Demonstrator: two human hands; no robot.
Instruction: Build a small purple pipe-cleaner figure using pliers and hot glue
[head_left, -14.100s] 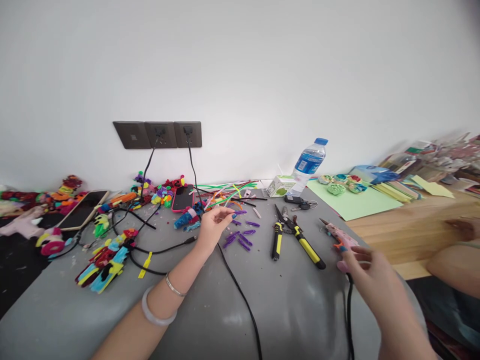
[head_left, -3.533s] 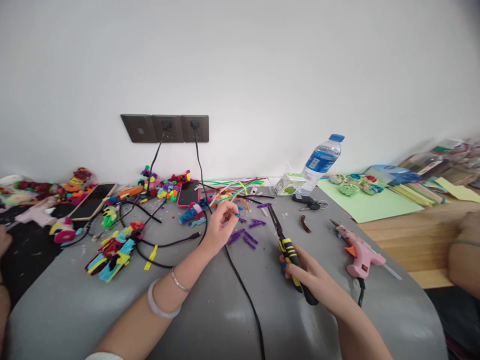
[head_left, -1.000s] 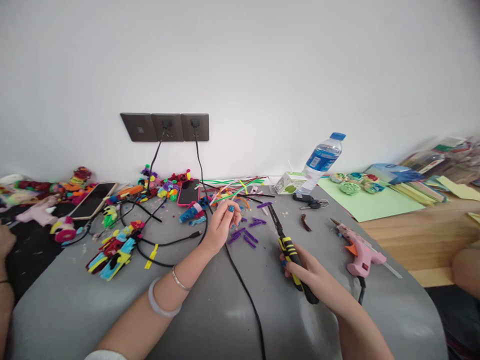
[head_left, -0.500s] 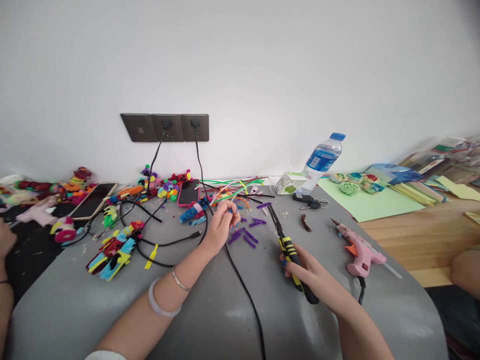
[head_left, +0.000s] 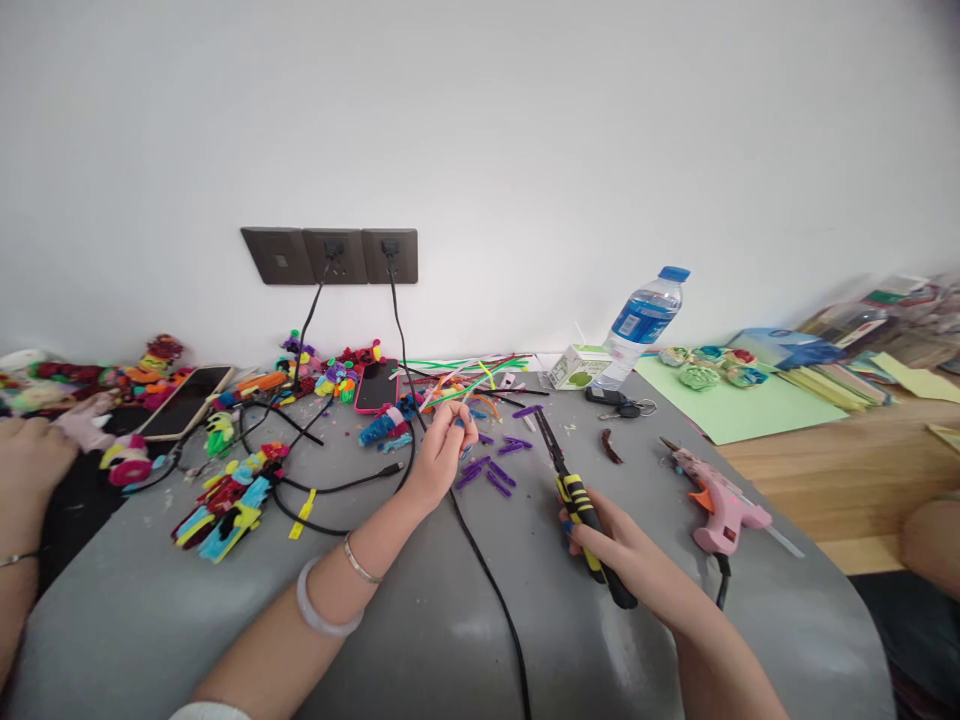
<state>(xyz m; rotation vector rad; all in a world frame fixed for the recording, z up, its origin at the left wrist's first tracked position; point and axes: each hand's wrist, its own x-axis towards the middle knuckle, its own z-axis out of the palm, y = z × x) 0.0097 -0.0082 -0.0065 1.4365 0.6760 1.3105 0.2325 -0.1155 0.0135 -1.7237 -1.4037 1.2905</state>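
My left hand [head_left: 442, 445] is closed in a pinch above the table. A thin pale piece [head_left: 468, 396] sticks up from its fingertips, too small to name surely. My right hand [head_left: 604, 535] is wrapped round long-nose pliers [head_left: 576, 500] with black and yellow handles, their jaws pointing away from me and up to the left. Short purple pipe cleaner pieces [head_left: 501, 470] lie between my hands. Just beyond my left hand is a loose bunch of coloured pipe cleaners [head_left: 495, 375]. A pink glue gun [head_left: 724, 515] rests to the right of my right hand.
Black cables [head_left: 480, 560] cross the grey table [head_left: 420, 640]. Fuzzy coloured figures [head_left: 232, 505] and phones [head_left: 187, 400] lie left. A tilted water bottle [head_left: 641, 325], a drink carton [head_left: 581, 366], keys [head_left: 637, 407] and green paper [head_left: 739, 410] are right. Another person's hand [head_left: 34, 455] is at far left.
The other person's hand at the far left has moved in to the pink glue gun there. My left hand has shifted very slightly; my right hand and the pliers have stayed put.
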